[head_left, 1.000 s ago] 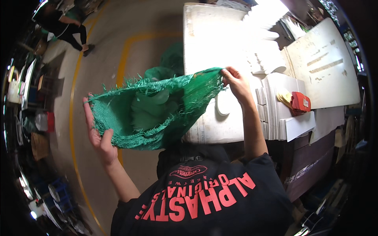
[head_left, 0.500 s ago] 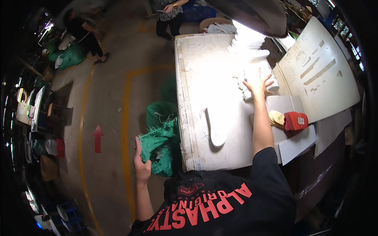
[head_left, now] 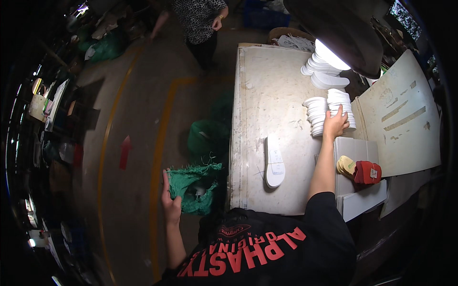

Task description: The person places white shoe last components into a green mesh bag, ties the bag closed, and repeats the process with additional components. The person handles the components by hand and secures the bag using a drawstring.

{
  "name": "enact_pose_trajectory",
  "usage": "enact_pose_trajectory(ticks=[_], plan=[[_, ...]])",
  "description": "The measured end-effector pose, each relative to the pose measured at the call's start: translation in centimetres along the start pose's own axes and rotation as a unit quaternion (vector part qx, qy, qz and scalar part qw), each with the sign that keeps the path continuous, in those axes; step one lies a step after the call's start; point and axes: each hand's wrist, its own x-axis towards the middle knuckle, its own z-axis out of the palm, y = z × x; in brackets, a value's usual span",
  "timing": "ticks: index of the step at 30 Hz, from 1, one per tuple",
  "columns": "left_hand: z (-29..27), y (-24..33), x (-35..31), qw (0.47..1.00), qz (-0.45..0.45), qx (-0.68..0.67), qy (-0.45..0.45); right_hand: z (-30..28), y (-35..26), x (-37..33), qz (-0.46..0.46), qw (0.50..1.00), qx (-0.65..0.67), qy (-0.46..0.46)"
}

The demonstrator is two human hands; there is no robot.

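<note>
Change: the green mesh sack (head_left: 194, 187), spread wide between both hands a second ago, now hangs bunched at the left hand alone; the right hand has gone out over the bench (head_left: 267, 95) to the white stacks
Left hand (head_left: 170, 206): grip closed on the left edge of the sack, low beside the bench's near left corner, above the floor
Right hand (head_left: 335, 123): fingers spread flat on the stacks of white insoles (head_left: 329, 110), resting there; no closed grip
Sack: frayed green netting, mouth sagging open; its inside is too dark to tell what it holds
Second green sack (head_left: 206, 136): on the floor just beyond the first, against the bench side
Single white insole (head_left: 275, 161): lies flat on the bench, apart from the stacks, toe away from the person
More insole stacks (head_left: 324, 71): under the bright lamp (head_left: 330, 55) at the far bench edge
Right of bench: pale sheets (head_left: 355, 151), a red pouch (head_left: 367, 172) beside yellowish pieces (head_left: 346, 165), a large cream board (head_left: 403, 119) with brown strips
Floor: yellow lines and a red arrow (head_left: 125, 150)
Far side: another person (head_left: 200, 21) in a patterned top stands
</note>
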Motion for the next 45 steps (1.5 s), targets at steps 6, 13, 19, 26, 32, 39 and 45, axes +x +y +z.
enact_pose_trajectory(ticks=[6, 13, 19, 26, 32, 39, 45], plan=[[-1.0, -0.4, -0.3, 1.0, 0.018, 0.012, -0.003, -3.6, -1.0, 0.9, -0.093, 0.966, 0.166, 0.175], [-2.4, -0.4, -1.7, 0.999, 0.032, 0.018, 0.001, -10.3, 0.0, -1.5, -0.212, 0.904, 0.367, -0.058], [-3.4, 0.8, -2.2, 0.998, 0.049, 0.022, -0.024, -12.0, 3.6, -8.9, -0.163, 0.751, 0.576, -0.28], [-4.4, 4.5, -4.3, 0.992, 0.107, 0.048, -0.046, -13.8, -6.5, -23.1, -0.311, 0.313, 0.64, -0.629], [-6.4, 8.5, -7.1, 0.99, 0.138, -0.03, 0.003, -13.6, -9.6, -30.5, -0.388, 0.377, 0.447, -0.713], [-5.8, 8.7, -9.6, 0.992, 0.121, 0.036, -0.016, -17.3, -13.4, -33.5, -0.56, 0.453, 0.368, -0.588], [-6.2, 7.7, -9.7, 0.994, 0.094, 0.028, -0.043, -22.3, -16.6, -30.9, -0.635, 0.487, 0.336, -0.496]])
